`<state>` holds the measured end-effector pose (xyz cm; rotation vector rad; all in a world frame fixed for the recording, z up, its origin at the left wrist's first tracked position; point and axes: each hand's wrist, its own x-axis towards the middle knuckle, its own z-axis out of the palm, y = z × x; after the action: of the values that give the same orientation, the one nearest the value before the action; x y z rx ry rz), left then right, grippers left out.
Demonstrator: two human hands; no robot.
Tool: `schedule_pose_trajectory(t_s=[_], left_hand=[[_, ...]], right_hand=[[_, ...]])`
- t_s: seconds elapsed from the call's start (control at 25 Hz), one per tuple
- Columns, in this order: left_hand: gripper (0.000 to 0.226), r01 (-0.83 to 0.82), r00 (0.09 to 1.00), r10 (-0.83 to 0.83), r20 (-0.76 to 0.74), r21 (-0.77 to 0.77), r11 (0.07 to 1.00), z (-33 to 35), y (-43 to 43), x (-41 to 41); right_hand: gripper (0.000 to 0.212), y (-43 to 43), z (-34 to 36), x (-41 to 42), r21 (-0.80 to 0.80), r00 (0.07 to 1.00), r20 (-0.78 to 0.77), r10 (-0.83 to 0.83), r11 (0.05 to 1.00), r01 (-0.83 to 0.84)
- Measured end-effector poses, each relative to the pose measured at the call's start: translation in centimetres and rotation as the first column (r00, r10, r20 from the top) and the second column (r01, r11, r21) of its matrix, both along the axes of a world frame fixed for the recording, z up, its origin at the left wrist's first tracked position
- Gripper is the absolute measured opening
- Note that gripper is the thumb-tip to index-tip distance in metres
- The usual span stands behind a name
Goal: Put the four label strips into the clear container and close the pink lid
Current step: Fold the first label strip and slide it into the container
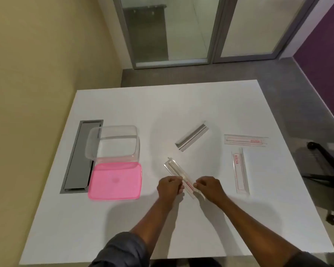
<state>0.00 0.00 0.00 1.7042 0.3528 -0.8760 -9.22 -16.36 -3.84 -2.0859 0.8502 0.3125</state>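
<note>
Several clear label strips lie on the white table (pixel 123 228). My left hand (pixel 169 186) and my right hand (pixel 208 186) pinch the near end of one strip (pixel 176 171) from either side; it points away to the upper left. A second strip (pixel 192 136) lies diagonally beyond it. Two more lie at the right, one crosswise (pixel 246 141) and one lengthwise (pixel 240 171), both with red print. The clear container (pixel 112 144) stands open and empty at the left. Its pink lid (pixel 115 182) lies flat just in front of it.
A grey cable hatch (pixel 79 157) is set into the table left of the container. A black office chair (pixel 326 170) stands beyond the table's right edge. Glass doors and a yellow wall are behind.
</note>
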Motion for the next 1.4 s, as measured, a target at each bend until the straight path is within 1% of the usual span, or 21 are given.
schedule_pose_trajectory(t_s=[0.12, 0.2, 0.28, 0.32, 0.4, 0.52, 0.56, 0.64, 0.76, 0.88, 1.04, 1.12, 1.24, 1.4], left_hand=[[0.018, -0.010, 1.000, 0.011, -0.018, 0.061, 0.998, -1.3, -2.2, -0.3], [0.026, -0.023, 0.999, 0.026, -0.022, 0.090, 0.996, -2.1, -3.2, -0.7], [0.030, -0.004, 1.000, 0.005, -0.008, 0.103, 0.995, -3.0, -4.0, -1.0], [0.030, -0.006, 1.000, 0.007, -0.010, 0.096, 0.995, -3.3, -4.2, -1.1], [0.025, -0.058, 0.998, 0.062, -0.028, 0.107, 0.993, -4.0, -4.5, -1.3], [0.014, -0.083, 0.996, 0.087, -0.028, 0.142, 0.986, -4.2, -4.5, -1.3], [0.010, -0.078, 0.996, 0.084, -0.033, 0.145, 0.986, -4.2, -4.4, -1.2], [0.005, -0.075, 0.996, 0.081, -0.041, 0.136, 0.988, -4.0, -3.9, -1.2], [0.015, -0.047, 0.999, 0.050, -0.015, 0.147, 0.988, -3.9, -2.8, -1.4], [0.013, -0.034, 0.999, 0.034, 0.001, 0.156, 0.987, -4.3, -1.3, -1.6], [0.013, -0.065, 0.998, 0.064, 0.009, 0.177, 0.982, -5.1, 0.4, -2.2], [0.013, -0.089, 0.996, 0.087, 0.019, 0.197, 0.976, -5.5, 1.2, -2.5], [0.002, -0.129, 0.992, 0.122, 0.043, 0.248, 0.960, -6.1, 2.0, -2.6], [0.017, -0.177, 0.984, 0.179, 0.013, 0.249, 0.952, -6.5, 2.5, -2.4]], right_hand=[[0.044, -0.6, -2.0, -0.2, 0.056, 1.000, -0.007, -0.027, 0.998, 0.028], [0.047, -0.6, -2.5, -0.2, 0.077, 0.999, 0.005, -0.044, 0.996, 0.043], [0.047, -0.8, -3.2, -0.4, 0.058, 0.999, 0.017, -0.048, 0.997, 0.047], [0.048, -0.9, -3.2, -0.5, 0.048, 0.999, 0.008, -0.044, 0.998, 0.044], [0.049, -0.9, -3.9, -0.6, 0.063, 0.998, 0.009, -0.068, 0.996, 0.067], [0.037, -0.6, -3.3, -0.7, 0.091, 0.994, 0.002, -0.112, 0.990, 0.112], [0.037, -0.5, -2.7, -0.8, 0.119, 0.990, 0.003, -0.138, 0.984, 0.136], [0.049, -0.2, -1.9, -0.8, 0.186, 0.983, -0.009, -0.183, 0.966, 0.182], [0.061, 0.5, -0.8, -0.6, 0.245, 0.981, -0.038, -0.188, 0.950, 0.192], [0.054, 1.7, -0.1, -0.6, 0.218, 0.986, -0.041, -0.161, 0.962, 0.167], [0.048, 4.0, -0.5, -0.8, 0.124, 0.994, -0.005, -0.110, 0.986, 0.109], [0.040, 5.1, -1.0, -0.9, 0.083, 0.993, 0.004, -0.116, 0.990, 0.115], [0.035, 6.0, -1.9, -0.9, 0.036, 0.993, 0.018, -0.118, 0.992, 0.118], [0.039, 7.0, -2.7, -0.9, -0.016, 0.995, 0.035, -0.094, 0.995, 0.094]])
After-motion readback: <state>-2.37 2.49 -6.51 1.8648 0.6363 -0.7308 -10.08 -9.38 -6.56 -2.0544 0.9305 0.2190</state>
